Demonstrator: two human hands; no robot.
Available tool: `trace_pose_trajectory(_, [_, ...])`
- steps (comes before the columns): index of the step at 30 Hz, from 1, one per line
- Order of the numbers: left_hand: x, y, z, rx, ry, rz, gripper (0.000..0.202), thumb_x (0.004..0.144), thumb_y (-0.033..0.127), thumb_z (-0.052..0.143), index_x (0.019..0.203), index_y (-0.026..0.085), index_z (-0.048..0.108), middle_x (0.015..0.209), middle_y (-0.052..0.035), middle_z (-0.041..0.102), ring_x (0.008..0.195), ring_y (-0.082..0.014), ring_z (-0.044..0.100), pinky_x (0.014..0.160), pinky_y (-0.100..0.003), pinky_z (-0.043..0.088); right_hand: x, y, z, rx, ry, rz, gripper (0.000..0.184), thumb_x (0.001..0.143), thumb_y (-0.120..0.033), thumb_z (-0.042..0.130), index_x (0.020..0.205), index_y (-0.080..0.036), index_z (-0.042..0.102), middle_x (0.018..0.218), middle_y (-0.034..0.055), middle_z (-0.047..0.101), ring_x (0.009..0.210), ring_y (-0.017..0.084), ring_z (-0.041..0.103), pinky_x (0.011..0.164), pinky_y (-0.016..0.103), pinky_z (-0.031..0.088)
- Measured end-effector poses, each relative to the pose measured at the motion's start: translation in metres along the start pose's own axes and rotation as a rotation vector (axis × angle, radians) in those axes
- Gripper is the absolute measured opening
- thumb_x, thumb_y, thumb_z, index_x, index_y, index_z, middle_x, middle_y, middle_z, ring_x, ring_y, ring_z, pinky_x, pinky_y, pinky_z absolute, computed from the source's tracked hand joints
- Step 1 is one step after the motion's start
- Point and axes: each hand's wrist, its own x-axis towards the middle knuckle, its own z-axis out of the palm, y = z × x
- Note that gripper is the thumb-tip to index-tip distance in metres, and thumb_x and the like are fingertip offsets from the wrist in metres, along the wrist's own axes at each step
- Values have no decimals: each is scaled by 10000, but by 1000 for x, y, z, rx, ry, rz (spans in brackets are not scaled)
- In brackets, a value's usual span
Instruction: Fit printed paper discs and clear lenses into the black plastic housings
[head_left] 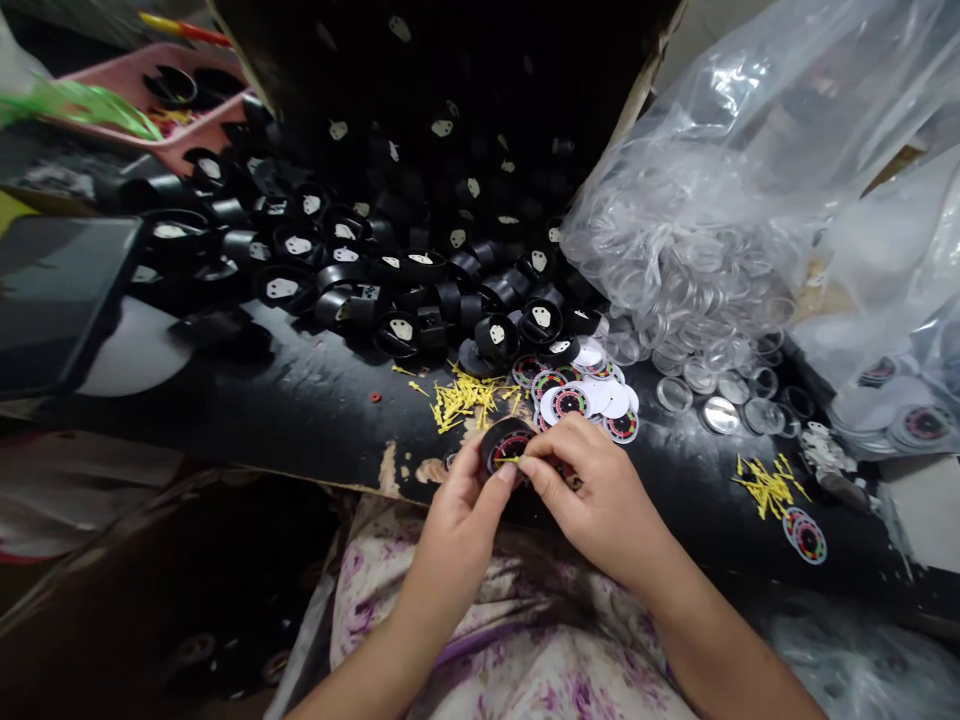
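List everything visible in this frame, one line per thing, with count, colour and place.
black round housings: a large pile, black with white inserts, centre back of the table
printed dial discs: a small heap, white with red and green rings, just beyond the hands
yellow pointers: a loose scatter, yellow, left of the discs; a second scatter at right
clear lenses: many, transparent, spilling from a plastic bag at right
pink tray: one, pink, top left
work table: one, black
held housing: one, black with a dial, between both hands
left hand: grips the held housing
right hand: fingertips on the held housing
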Motion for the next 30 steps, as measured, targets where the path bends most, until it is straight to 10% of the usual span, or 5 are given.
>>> trace_pose_trajectory(22, [-17, 22, 1, 462, 168, 275, 197, 769, 222, 687, 955, 279, 715, 910, 16, 731, 866, -213, 660, 823, -284, 491, -14, -11, 9, 153, 61, 110, 229, 906, -194, 568, 692, -197, 485, 653, -49, 533, 577, 96, 442, 595, 249, 330])
trace_pose_trajectory(30, [-6, 23, -5, 127, -76, -42, 314, 803, 328, 702, 1114, 283, 693, 1138, -25, 714, 1056, -235, 654, 965, -340, 491, -7, -9, -2, -50, 73, -50, 53, 874, -157, 569, 839, -187, 595, 772, -3, 608, 713, 140, 536, 713, 289, 375])
